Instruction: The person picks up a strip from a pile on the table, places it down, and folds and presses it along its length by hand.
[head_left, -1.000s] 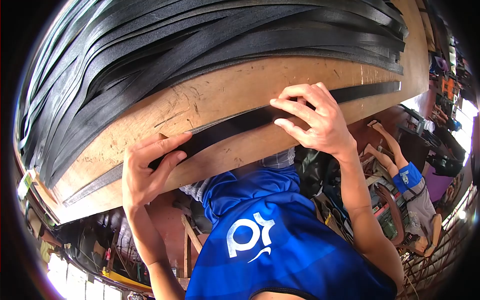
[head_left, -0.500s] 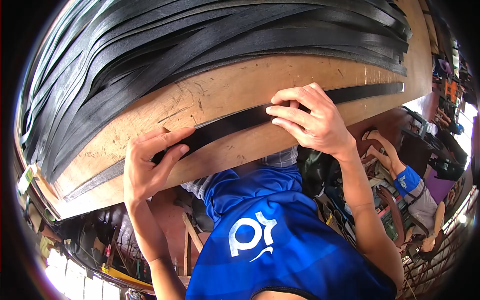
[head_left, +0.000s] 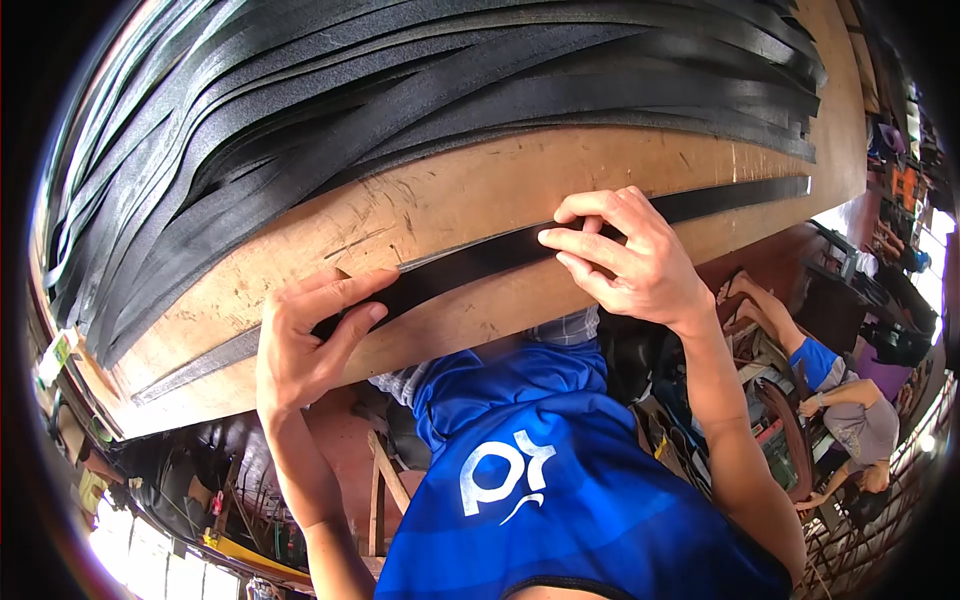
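Observation:
A long black strip (head_left: 465, 267) lies along the near part of the wooden board, its right end reaching close to the board's right side. My left hand (head_left: 325, 335) holds it left of the middle, with thumb and fingers curled at its two edges. Farther right, my right hand (head_left: 625, 255) has its fingers bent and its fingertips on the strip, the thumb at the near edge. Beyond the strip, a large pile of black strips (head_left: 450, 85) covers the far side of the board.
The scratched wooden board (head_left: 480, 165) ends in front of my blue shirt (head_left: 540, 430). A white and green label (head_left: 57, 358) is at its left corner. At the right, a person (head_left: 850, 400) bends low beside stacked items. Wooden legs (head_left: 385, 475) stand at the lower left.
The board, the strips and both my hands appear slightly lower in view. My hands keep nearly the same places on the strip. The person at the right has bent and moved an arm.

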